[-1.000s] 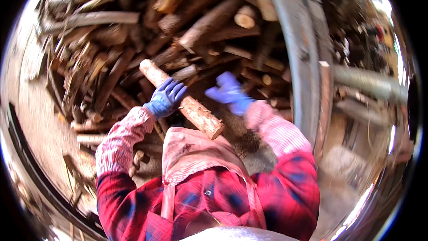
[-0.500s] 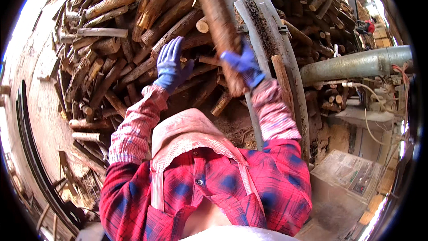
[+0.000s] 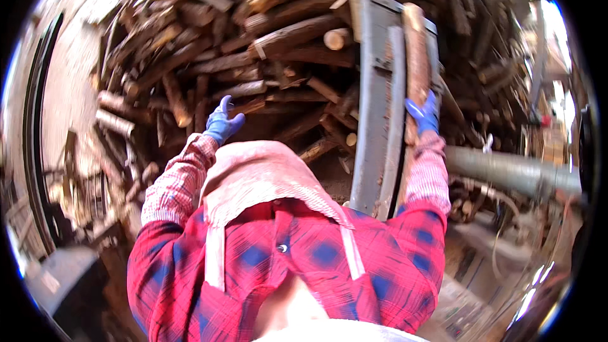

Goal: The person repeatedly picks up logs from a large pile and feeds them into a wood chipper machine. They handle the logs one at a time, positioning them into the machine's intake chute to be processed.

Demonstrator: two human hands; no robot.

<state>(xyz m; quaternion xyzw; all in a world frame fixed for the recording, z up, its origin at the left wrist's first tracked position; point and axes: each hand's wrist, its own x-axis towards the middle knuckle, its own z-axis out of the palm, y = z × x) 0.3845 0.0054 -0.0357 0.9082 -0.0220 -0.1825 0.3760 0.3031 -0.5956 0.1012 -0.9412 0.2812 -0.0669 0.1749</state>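
Observation:
My right hand [image 3: 423,114], in a blue-purple glove, grips the near part of a brown log [image 3: 416,57], thumb on one side and fingers on the other. The log lies lengthwise in a grey metal trough [image 3: 372,107] on my right. In front of my left shoulder, my gloved left hand [image 3: 223,121] hangs in the air with its fingers apart, holding nothing. Below and beyond that hand are the nearest logs of a large pile.
The log pile [image 3: 285,44] fills the far side, with more logs right of the trough. A thick grey-green pipe [image 3: 513,168] runs at the right. Dark metal rails [image 3: 39,133] stand at the far left, beside a pale floor [image 3: 73,82].
The log, earlier held up slanting over the pile, now lies in the trough with my right hand on it. My left hand has dropped lower, and the view has shifted.

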